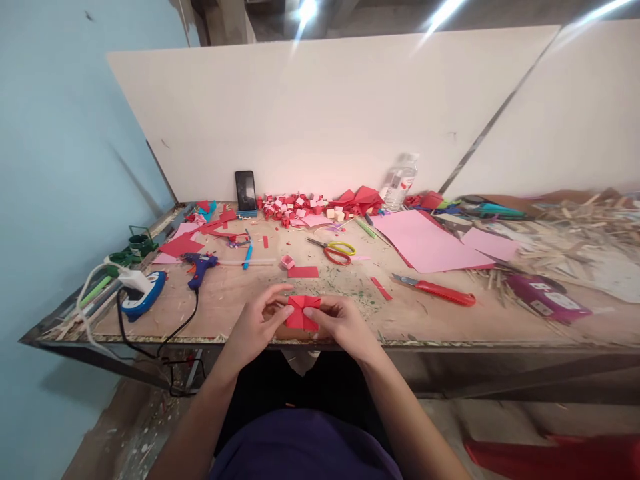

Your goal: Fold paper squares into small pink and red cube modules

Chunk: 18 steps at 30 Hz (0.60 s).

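A small folded piece of red paper (pixel 303 320) with crease lines is held up over the table's front edge. My left hand (pixel 263 319) pinches its left side between thumb and fingers. On the opposite side, my right hand (pixel 341 321) grips it the same way, thumb on top. Just beyond the hands lies a red paper strip (pixel 303 272), and beside it sits a small pink paper box (pixel 287 262). Scissors (pixel 336 251) with yellow and red handles rest farther back, blades partly apart.
A red utility knife (pixel 440 291) lies to the right, blade out. At left are a blue glue gun (pixel 201 267) with its cord and a power strip (pixel 145 295). Paper cubes (pixel 295 208), a phone (pixel 245 192) and a bottle (pixel 400 183) line the back. Pink sheets (pixel 425 241) lie right.
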Motion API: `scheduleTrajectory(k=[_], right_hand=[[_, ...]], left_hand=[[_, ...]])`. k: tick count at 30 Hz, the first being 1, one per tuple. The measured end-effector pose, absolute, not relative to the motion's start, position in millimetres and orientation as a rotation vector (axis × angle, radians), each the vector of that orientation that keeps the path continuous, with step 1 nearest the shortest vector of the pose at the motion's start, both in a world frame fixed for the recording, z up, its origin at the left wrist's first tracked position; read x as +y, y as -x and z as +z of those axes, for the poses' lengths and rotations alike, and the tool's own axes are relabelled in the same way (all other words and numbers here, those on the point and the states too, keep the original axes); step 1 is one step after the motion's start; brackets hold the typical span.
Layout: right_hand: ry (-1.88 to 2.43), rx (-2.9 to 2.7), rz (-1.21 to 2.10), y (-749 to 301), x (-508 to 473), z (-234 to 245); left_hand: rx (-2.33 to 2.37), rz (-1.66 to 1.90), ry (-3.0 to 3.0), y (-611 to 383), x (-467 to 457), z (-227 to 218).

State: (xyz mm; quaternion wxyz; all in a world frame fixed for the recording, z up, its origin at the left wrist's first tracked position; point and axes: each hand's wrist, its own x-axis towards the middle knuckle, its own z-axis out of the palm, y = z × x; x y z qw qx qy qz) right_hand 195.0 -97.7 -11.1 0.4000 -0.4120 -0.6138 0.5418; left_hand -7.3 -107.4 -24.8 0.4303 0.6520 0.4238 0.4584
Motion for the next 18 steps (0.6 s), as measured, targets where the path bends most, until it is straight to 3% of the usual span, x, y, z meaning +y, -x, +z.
scheduleTrajectory(k=[4, 18], right_hand=[[1.08, -1.467, 1.393, -195.8, -97.7, -12.9], [0.994, -1.502, 1.461, -196.9, -98.2, -8.7]], left_hand=[[0.997, 1.278, -1.691, 9.2, -111.5, -24.0], [0.919, 1.115, -1.956, 9.4, -108.2, -19.2]])
